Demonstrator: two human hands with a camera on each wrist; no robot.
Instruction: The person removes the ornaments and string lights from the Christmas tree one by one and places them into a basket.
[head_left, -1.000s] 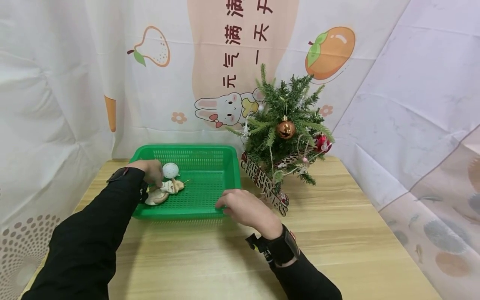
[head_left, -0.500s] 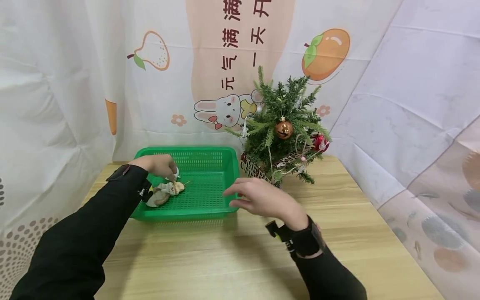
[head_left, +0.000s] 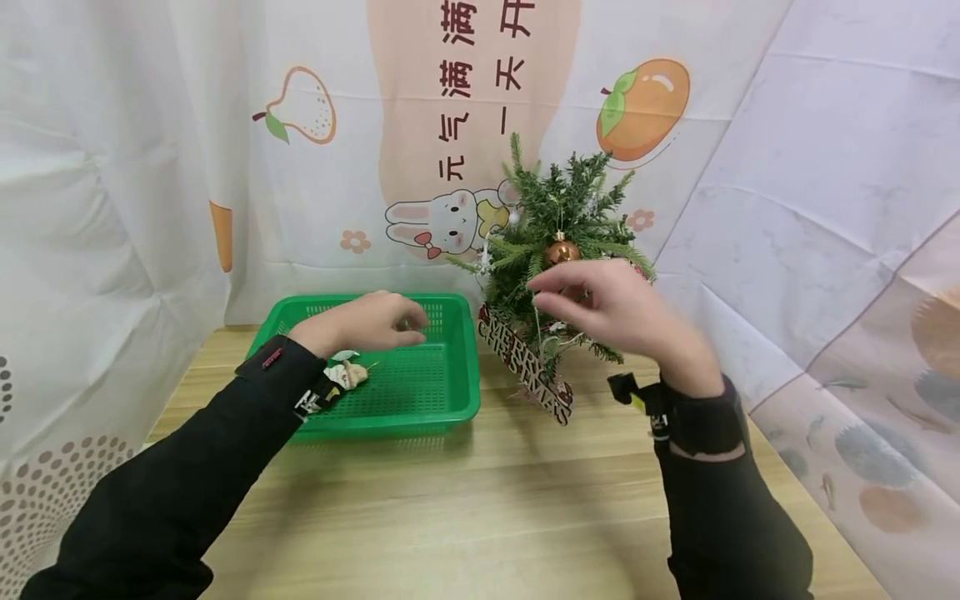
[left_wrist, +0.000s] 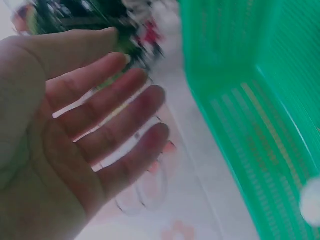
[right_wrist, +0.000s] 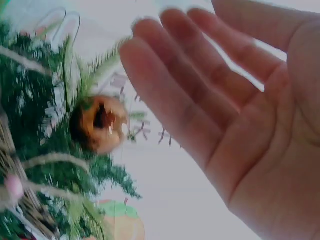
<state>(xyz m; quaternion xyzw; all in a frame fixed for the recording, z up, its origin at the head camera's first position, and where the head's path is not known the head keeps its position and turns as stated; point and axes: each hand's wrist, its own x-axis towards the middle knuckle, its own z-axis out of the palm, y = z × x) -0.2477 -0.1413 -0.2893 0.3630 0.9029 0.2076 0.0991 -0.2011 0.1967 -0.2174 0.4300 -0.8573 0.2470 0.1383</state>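
My left hand (head_left: 367, 322) hovers over the green basket (head_left: 390, 423), fingers loosely bent and holding nothing. Its bare palm shows in the left wrist view, beside the basket's wall (left_wrist: 220, 117). Under that hand lie a small beige and white figure ornament (head_left: 347, 375) and a white ball (left_wrist: 311, 202), mostly hidden in the head view. My right hand (head_left: 615, 304) is raised in front of the small Christmas tree (head_left: 573, 187), with no object in its fingers. In the right wrist view, a copper-coloured bauble (right_wrist: 100, 124) hangs on the tree close to the fingertips.
A "Merry Christmas" sign (head_left: 525, 367) leans out from the tree's lower left, right of the basket. Behind everything hangs a printed white curtain (head_left: 300, 208). The wooden table (head_left: 450, 500) spreads out in front.
The left hand has lifted out of the basket and moved right. The right hand has left the basket's front right corner and risen rightward to the tree.
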